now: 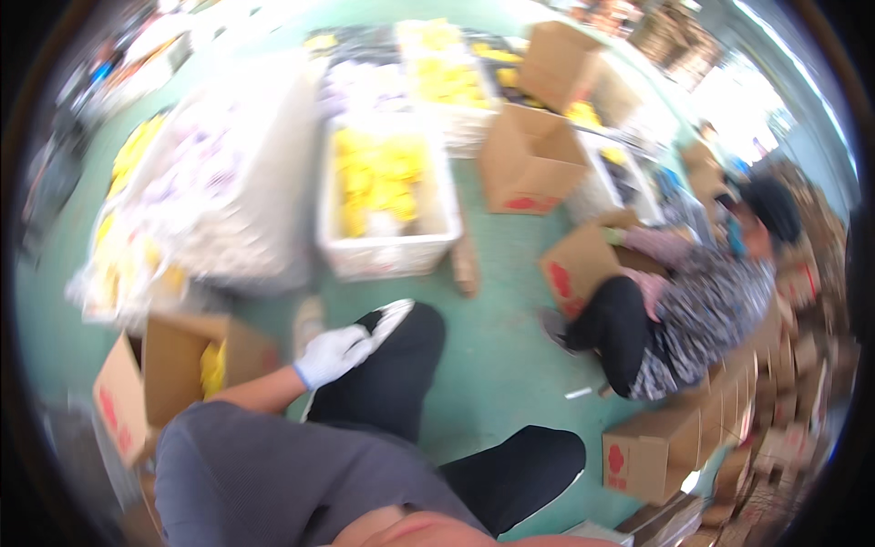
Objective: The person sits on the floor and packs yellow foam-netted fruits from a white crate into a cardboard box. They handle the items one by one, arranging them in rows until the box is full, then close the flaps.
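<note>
My left hand (335, 355), in a white knit glove with a blue cuff, rests on my black-trousered left thigh. Its fingers look loosely curled; blur hides whether they hold anything. Just beyond the fingertips, a white strip (395, 318) runs over the knee, perhaps trim on the trousers. My right hand is out of view. An open cardboard box (249, 349) with yellow items (213, 369) inside is beside my left forearm. Ahead of my knees, a white foam crate (389, 263) holds yellow pieces (376, 178). Left of that crate, pale purple pieces (198, 164) fill a larger white container (273, 157).
To the right, a bent-over person (718, 294) in a patterned top has gloved hands at a cardboard box (577, 267). Another open box (533, 157) stands beyond. Cardboard boxes (649, 451) line the lower right. A wooden piece (465, 263) lies beside the foam crate.
</note>
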Demonstrator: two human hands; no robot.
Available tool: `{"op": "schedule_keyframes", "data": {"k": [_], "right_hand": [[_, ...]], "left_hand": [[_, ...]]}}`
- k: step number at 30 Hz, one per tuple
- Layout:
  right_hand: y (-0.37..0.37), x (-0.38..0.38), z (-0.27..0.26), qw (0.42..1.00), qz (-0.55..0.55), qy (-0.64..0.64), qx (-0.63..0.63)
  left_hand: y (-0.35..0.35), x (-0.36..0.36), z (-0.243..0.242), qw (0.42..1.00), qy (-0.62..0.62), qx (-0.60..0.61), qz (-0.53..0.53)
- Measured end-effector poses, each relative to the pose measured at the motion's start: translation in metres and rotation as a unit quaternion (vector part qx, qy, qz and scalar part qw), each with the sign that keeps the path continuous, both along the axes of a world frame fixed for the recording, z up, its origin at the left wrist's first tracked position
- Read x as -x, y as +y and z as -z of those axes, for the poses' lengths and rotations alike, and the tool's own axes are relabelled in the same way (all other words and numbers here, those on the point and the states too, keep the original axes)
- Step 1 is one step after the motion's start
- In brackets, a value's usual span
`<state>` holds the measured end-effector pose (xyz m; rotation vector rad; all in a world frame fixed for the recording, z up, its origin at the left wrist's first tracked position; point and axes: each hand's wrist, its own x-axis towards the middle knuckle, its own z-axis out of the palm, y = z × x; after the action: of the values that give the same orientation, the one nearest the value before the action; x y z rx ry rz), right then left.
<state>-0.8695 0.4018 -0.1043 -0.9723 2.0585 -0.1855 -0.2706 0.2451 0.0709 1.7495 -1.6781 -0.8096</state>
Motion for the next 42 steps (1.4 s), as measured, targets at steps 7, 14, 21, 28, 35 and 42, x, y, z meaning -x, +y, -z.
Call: {"op": "schedule_keyframes", "data": {"k": [7, 14, 21, 28, 35, 42], "right_hand": [[-0.156, 0.031, -0.08, 0.78, -0.512, 0.331, 0.141], [-0.291, -0.08, -0.139, 0.941, -0.073, -0.163, 0.286], [-0.34, -0.097, -0.129, 0.919, -0.134, -0.152, 0.337], [-0.373, -0.25, -0.217, 0.879, -0.279, -0.163, 0.351], [-0.273, -0.568, -0.3, 0.575, -0.661, -0.243, 0.416], [-0.076, -0.728, -0.222, 0.462, -0.864, -0.045, 0.196]], "left_hand": [[0.152, -0.12, -0.071, 0.87, -0.194, 0.281, -0.357], [0.223, -0.129, -0.04, 0.845, -0.103, -0.221, -0.477], [0.23, -0.105, 0.016, 0.872, -0.12, -0.183, -0.438], [0.276, -0.07, 0.013, 0.892, -0.166, -0.175, -0.382], [0.306, -0.036, -0.019, 0.913, -0.166, -0.118, -0.354], [0.412, -0.081, -0.001, 0.548, -0.276, -0.118, -0.781]]}}
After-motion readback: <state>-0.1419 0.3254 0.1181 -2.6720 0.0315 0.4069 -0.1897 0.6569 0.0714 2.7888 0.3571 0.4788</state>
